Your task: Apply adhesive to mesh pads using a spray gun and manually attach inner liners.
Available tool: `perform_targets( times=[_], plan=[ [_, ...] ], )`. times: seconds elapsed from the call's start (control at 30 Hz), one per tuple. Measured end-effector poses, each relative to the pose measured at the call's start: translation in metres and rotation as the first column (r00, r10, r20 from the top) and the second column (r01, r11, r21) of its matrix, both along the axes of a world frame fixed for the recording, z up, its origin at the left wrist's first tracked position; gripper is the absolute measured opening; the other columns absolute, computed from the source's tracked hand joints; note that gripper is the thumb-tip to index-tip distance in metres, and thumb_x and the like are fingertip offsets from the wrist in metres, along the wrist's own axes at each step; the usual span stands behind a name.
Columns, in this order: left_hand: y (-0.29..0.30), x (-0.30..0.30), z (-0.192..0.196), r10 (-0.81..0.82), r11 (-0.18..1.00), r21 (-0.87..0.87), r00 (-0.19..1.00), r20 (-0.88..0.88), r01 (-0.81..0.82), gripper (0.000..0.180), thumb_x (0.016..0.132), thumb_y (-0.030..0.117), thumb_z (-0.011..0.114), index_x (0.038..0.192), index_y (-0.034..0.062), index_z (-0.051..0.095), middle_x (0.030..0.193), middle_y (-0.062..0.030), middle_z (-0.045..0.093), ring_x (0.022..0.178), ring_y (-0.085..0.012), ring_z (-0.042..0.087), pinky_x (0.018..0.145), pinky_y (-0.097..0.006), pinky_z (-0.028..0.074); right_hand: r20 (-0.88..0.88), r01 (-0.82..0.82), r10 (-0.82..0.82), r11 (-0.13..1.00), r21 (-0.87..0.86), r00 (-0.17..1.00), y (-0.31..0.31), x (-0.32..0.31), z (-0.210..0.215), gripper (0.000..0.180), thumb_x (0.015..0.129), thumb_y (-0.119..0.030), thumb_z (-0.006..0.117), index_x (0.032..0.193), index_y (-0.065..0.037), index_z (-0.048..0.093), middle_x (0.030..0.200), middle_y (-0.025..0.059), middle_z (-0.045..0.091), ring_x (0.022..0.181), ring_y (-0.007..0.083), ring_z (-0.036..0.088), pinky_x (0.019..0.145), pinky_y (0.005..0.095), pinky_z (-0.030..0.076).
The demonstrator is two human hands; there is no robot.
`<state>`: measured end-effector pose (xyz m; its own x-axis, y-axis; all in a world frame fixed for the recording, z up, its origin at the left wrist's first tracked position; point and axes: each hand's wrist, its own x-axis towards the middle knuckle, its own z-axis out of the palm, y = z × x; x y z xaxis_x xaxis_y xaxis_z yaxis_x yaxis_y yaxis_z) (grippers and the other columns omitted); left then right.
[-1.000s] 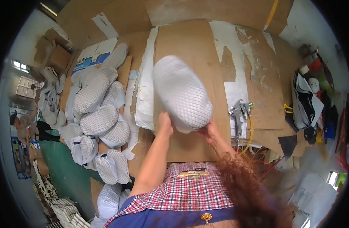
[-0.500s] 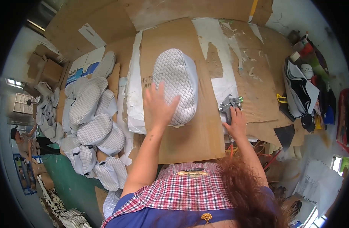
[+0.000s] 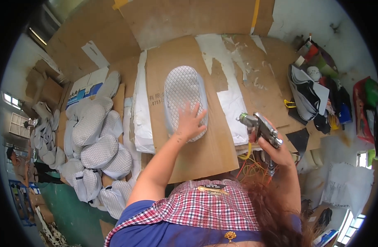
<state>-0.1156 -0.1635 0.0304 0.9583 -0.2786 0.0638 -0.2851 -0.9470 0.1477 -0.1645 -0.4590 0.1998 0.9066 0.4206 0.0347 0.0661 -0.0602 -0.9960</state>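
A light grey, quilted, oval padded piece (image 3: 181,84) with a smooth rim lies lengthwise on a flat cardboard sheet (image 3: 197,158). My left hand (image 3: 190,122) rests on its nearer half, palm down and fingers spread, holding nothing. To the right, my right hand (image 3: 278,151) is wrapped round a metal spray gun (image 3: 264,129), raised above the bench's front edge. The gun's nozzle end points left toward the padded piece. Part of its handle is hidden by my fingers.
On the left lies a heap of similar quilted pieces (image 3: 99,151). Orange hoses (image 3: 255,166) hang below the bench's front edge. At the right stand a grey holder (image 3: 306,92) and assorted items. Cardboard panels (image 3: 197,18) wall the back. Another person (image 3: 22,164) is at the far left.
My right hand has lifted the spray gun off the bench and turned it toward the left. My left hand has moved right and settled on the padded piece, which now lies straighter.
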Motion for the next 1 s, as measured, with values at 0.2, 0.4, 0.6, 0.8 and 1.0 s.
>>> perform_targets(
  times=[0.2,0.4,0.6,0.8,1.0],
  plan=[
    [-0.019,-0.025,0.006,-0.068,0.997,-0.027,0.997,-0.039,0.067,0.064,0.072,0.037,0.06,0.13,0.0196,0.041,0.144,-0.0122,0.018,0.133,-0.0376,0.008,0.104,-0.057,0.008,0.144,0.026,-0.013,0.995,-0.092,0.989,0.041,-0.041,0.054,0.053,0.08,-0.001,0.058,0.128,0.0,0.037,0.092,0.002,0.053,0.08,0.0082,0.049,0.071,0.0227,0.042],
    [-0.005,-0.04,0.0,-0.098,0.993,-0.072,0.992,-0.083,0.093,0.06,0.071,0.035,0.06,0.126,0.0175,0.045,0.144,-0.0126,0.017,0.134,-0.037,0.006,0.106,-0.054,0.007,0.129,0.055,-0.037,0.989,-0.141,0.991,0.057,-0.08,0.091,0.053,0.078,0.001,0.059,0.127,0.001,0.039,0.089,0.001,0.054,0.077,0.0064,0.048,0.069,0.0203,0.041],
    [-0.002,-0.059,-0.007,-0.144,0.982,-0.135,0.987,-0.067,0.134,0.058,0.07,0.034,0.061,0.123,0.0154,0.049,0.144,-0.0127,0.019,0.134,-0.037,0.006,0.106,-0.052,0.008,0.177,0.168,-0.137,0.97,-0.177,0.975,0.092,-0.096,0.108,0.053,0.078,-0.003,0.061,0.127,-0.002,0.041,0.086,0.0009,0.054,0.072,0.0075,0.051,0.066,0.0208,0.043],
    [0.007,-0.097,-0.002,-0.245,0.951,-0.209,0.967,-0.067,0.227,0.047,0.071,0.03,0.059,0.113,0.0107,0.056,0.136,-0.0122,0.033,0.131,-0.035,0.017,0.105,-0.05,0.015,0.17,0.093,-0.058,0.973,-0.209,0.984,0.092,-0.129,0.116,0.054,0.077,-0.004,0.062,0.127,-0.002,0.041,0.086,0.0007,0.054,0.075,0.0073,0.051,0.068,0.0206,0.043],
    [0.059,-0.169,-0.046,-0.119,0.685,-0.726,0.974,-0.195,-0.062,0.038,0.076,0.023,0.059,0.108,0.0037,0.056,0.109,-0.0146,0.057,0.102,-0.0275,0.053,0.089,-0.037,0.041,0.084,0.108,-0.086,0.944,-0.312,0.993,0.083,-0.161,0.113,0.055,0.076,-0.005,0.065,0.125,-0.001,0.042,0.087,0.001,0.055,0.077,0.0069,0.05,0.07,0.0208,0.042]
  ],
)
